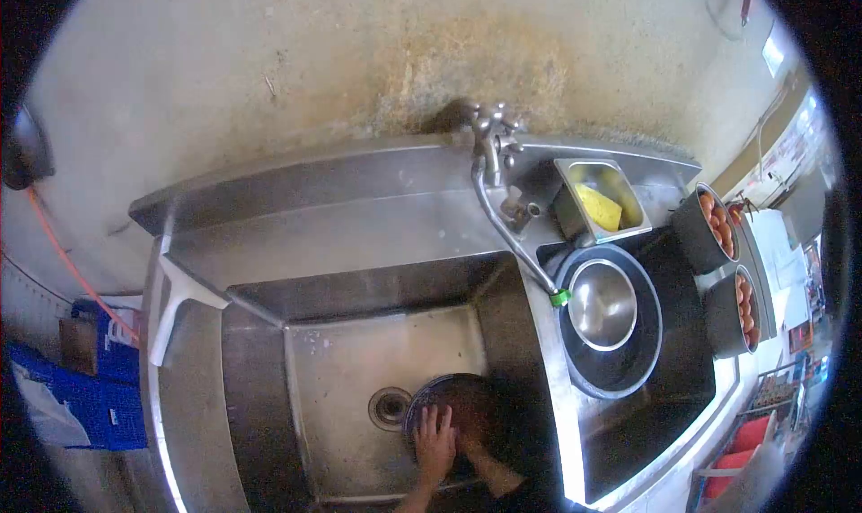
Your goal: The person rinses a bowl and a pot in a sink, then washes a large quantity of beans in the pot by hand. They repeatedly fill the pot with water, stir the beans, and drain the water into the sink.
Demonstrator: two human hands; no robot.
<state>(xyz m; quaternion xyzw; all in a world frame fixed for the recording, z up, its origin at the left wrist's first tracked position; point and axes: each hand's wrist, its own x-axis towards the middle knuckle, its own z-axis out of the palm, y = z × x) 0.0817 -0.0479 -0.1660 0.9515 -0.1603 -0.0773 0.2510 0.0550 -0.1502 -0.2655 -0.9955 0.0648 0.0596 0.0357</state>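
Observation:
A dark round pan (460, 389) lies in the left sink basin (359, 351), beside the drain (391, 409). My left hand (437, 445) rests on the pan's near left part with its fingers stretched out and a little apart. My right hand (474, 443) reaches into the shaded part of the same pan, close to the left one. Its fingers are lost in the dark there, so I cannot make out whether they hold anything.
A faucet (489, 154) has a hose with a green end (560, 297) over a black tub (651, 351) holding a metal bowl (603, 305). Behind stands a metal container (575, 212) with a yellow sponge (598, 209). Two containers of reddish-brown items (718, 225) stand right. A white squeegee (180, 297) lies left.

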